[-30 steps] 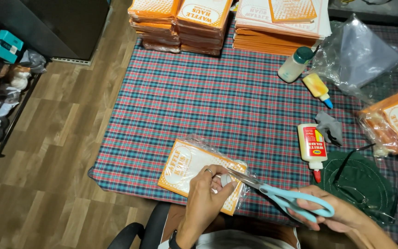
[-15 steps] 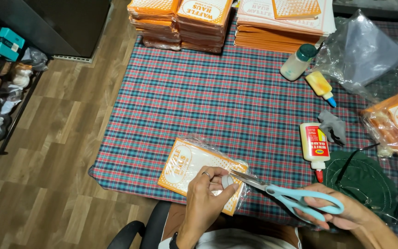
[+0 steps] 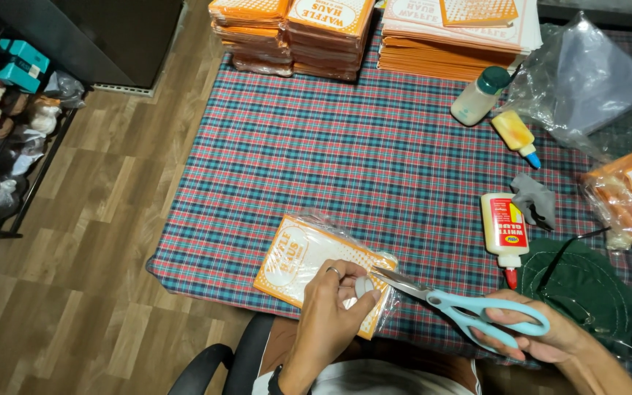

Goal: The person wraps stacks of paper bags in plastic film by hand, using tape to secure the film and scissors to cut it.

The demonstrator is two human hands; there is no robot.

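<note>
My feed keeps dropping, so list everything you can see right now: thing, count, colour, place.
tablecloth: one, red and blue plaid, over the table
wrapped packet: one, orange and cream in clear plastic, near edge, under the left hand
scissors: one pair, light blue handles, blades at the packet's corner
paper stacks: several, orange and cream, far edge
glue bottle: one, white with red label, right of centre
small bottle: one, cloudy with green cap, far right
yellow tube: one, blue tip, beside it
clear bag: one, far right
green mat: one, near right
left hand: grip on a small white piece
right hand: grip on the scissors
</note>
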